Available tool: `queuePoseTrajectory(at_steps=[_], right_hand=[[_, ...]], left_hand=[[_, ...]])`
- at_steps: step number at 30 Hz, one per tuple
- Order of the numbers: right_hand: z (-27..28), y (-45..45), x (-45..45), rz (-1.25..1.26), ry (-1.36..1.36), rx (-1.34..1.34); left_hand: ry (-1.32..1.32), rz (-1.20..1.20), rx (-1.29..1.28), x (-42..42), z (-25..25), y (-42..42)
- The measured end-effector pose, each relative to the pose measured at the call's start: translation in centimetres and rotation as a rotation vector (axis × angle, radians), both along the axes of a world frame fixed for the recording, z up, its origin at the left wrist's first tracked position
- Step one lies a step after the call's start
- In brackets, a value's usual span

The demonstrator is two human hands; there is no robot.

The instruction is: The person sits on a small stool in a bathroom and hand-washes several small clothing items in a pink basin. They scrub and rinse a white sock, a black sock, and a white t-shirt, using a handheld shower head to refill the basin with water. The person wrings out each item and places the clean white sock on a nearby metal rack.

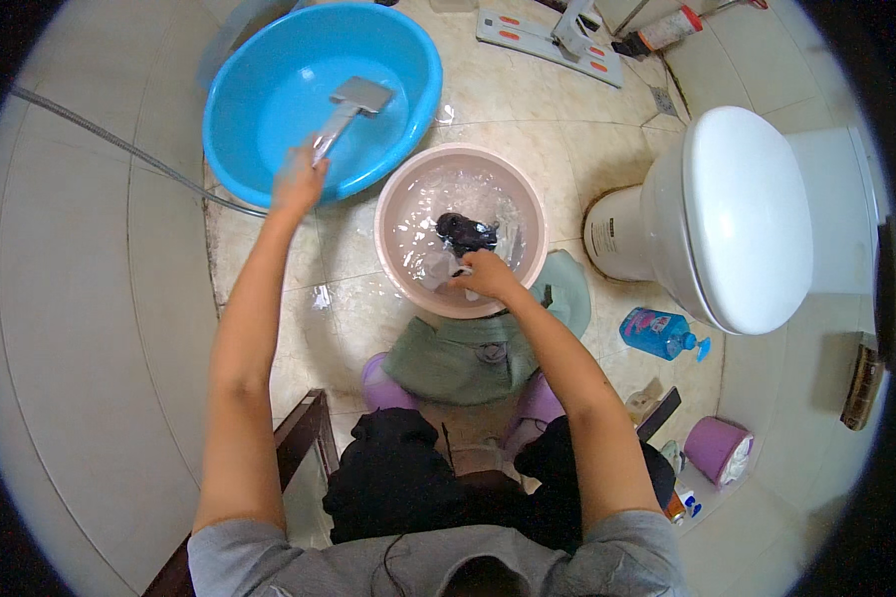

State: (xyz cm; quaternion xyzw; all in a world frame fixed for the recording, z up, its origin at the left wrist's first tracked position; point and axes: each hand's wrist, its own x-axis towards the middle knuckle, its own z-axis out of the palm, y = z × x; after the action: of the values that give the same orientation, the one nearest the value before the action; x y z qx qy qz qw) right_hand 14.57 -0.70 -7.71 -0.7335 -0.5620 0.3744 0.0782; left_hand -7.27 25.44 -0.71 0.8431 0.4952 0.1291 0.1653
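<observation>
My left hand, slightly blurred, grips the handle of a silver square-headed handheld shower head above the large blue plastic basin. The ribbed metal shower hose runs from the left wall towards that hand. My right hand reaches into a smaller pale pink basin of water, its fingers closed on a whitish wet cloth. A dark wet cloth item lies in the water just beyond those fingers. The fingertips are partly hidden.
A green garment lies on the tiles between the pink basin and my purple slippers. To the right stand a white toilet, a blue pump bottle lying on its side, and a purple bin. A dark-framed stool is at lower left.
</observation>
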Motion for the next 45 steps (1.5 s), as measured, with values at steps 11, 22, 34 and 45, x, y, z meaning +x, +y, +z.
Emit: queuePoseTrajectory(at_steps=[11, 22, 34, 45], right_hand=[[-1.0, 1.1, -1.7, 0.187, 0.029, 0.234], [-7.1, 3.3, 3.2, -0.238, 0.139, 0.26], [-5.9, 0.8, 4.0, -0.343, 0.19, 0.089], [-6.6, 0.1, 4.1, -0.281, 0.033, 0.024]], left_hand=[[0.287, 0.027, 0.195, 0.4, -2.2, 0.0], [-0.005, -0.038, -0.781, 6.5, -11.8, -14.0], [-0.131, 0.134, -0.916, 7.6, -14.6, -18.8], [-0.212, 0.105, -1.228, 7.0, -8.7, -21.9]])
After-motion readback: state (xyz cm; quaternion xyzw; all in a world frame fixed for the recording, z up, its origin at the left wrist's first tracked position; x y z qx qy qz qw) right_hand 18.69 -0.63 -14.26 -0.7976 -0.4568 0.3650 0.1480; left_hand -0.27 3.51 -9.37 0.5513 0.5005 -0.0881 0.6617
